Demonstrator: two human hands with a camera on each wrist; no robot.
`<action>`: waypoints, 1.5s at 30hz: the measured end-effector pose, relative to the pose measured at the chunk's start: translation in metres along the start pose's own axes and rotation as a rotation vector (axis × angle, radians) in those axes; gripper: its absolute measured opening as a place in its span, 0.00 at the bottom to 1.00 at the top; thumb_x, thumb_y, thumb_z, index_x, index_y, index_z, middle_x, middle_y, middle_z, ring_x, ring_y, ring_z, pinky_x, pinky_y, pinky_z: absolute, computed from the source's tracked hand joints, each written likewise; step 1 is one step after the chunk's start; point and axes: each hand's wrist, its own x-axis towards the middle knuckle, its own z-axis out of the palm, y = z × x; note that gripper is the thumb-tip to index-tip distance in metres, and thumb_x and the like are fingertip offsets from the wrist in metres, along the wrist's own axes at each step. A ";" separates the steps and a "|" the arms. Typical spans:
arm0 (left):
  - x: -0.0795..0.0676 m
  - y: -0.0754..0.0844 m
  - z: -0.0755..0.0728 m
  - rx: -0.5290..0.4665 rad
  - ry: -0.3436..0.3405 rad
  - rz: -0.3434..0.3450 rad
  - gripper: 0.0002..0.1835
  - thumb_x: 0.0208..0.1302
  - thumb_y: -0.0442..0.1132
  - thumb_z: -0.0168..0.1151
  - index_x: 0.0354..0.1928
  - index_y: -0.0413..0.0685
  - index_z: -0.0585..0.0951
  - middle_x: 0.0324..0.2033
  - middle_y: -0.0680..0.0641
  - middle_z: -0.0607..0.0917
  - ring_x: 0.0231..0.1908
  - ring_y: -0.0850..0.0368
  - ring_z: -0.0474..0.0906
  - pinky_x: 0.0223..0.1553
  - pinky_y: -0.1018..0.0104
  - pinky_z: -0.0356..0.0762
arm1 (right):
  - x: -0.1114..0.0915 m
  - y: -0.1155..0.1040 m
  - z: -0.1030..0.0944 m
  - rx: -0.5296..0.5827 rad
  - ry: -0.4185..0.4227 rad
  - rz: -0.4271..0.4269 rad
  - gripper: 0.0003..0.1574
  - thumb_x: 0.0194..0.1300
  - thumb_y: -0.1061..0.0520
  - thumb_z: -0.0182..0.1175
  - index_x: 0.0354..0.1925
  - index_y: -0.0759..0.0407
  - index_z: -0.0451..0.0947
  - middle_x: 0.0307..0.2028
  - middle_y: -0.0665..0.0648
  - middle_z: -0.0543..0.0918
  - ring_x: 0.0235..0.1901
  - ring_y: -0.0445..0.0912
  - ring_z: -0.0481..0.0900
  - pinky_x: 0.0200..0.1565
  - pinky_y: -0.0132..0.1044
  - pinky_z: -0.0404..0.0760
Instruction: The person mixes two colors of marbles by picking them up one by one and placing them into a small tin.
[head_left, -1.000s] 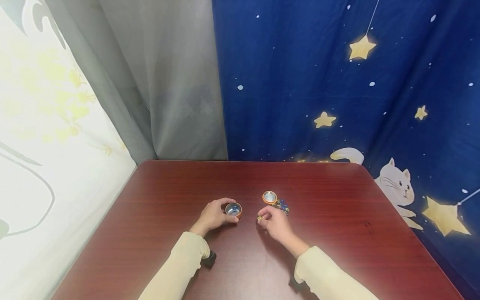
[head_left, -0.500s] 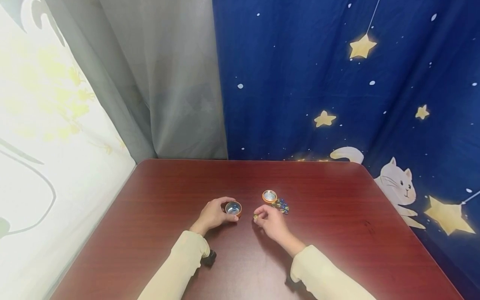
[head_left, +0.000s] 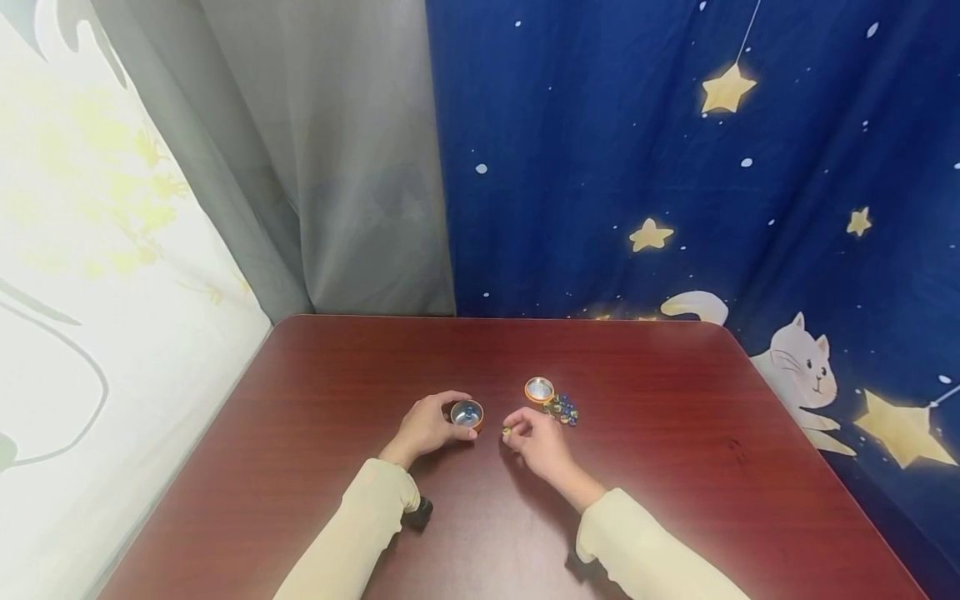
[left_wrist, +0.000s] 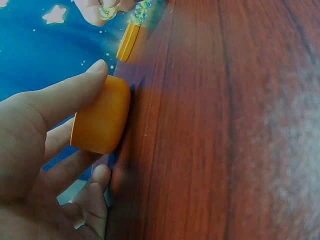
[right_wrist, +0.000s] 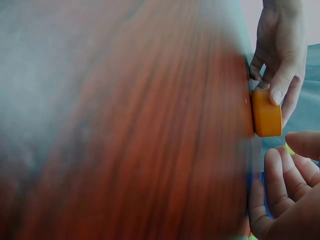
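Note:
My left hand (head_left: 426,432) grips a small round orange tin (left_wrist: 102,120) between thumb and fingers. The tin stands on the table, its silvery inside facing up in the head view; a dark bluish spot shows at its bottom, too small to identify. A little to the right, my right hand (head_left: 546,448) pinches a clear yellow-green glass marble (left_wrist: 106,12) between thumb and fingertips, just apart from the tin. Behind that hand lies the orange-rimmed round lid (head_left: 539,390), silvery side up. Several blue and yellowish glass marbles (head_left: 564,410) are clustered against it.
All of this is on a dark red wood-grain table (head_left: 360,358) with rounded far corners. A grey curtain (head_left: 367,167) and a blue star-patterned curtain (head_left: 555,167) hang behind its far edge. Pale printed cloth (head_left: 112,250) hangs at the left.
My right hand has moved a little left toward the tin with the pinched marble, uncovering more of the marble cluster. The left hand and the tin have stayed in place.

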 end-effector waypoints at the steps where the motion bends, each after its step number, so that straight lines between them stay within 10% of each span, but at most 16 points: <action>1: 0.000 0.000 0.000 0.000 -0.001 0.000 0.32 0.39 0.52 0.82 0.52 0.62 0.83 0.39 0.56 0.85 0.38 0.59 0.78 0.43 0.54 0.73 | 0.000 0.000 0.000 0.002 0.002 -0.004 0.09 0.54 0.71 0.66 0.33 0.62 0.80 0.23 0.52 0.80 0.20 0.44 0.80 0.21 0.36 0.79; 45: 0.002 0.000 0.000 -0.002 -0.010 0.011 0.32 0.40 0.53 0.81 0.52 0.60 0.83 0.38 0.56 0.84 0.35 0.60 0.76 0.39 0.57 0.72 | 0.021 -0.011 0.028 -0.013 0.002 -0.058 0.10 0.53 0.70 0.67 0.35 0.62 0.80 0.22 0.50 0.81 0.20 0.40 0.79 0.22 0.34 0.77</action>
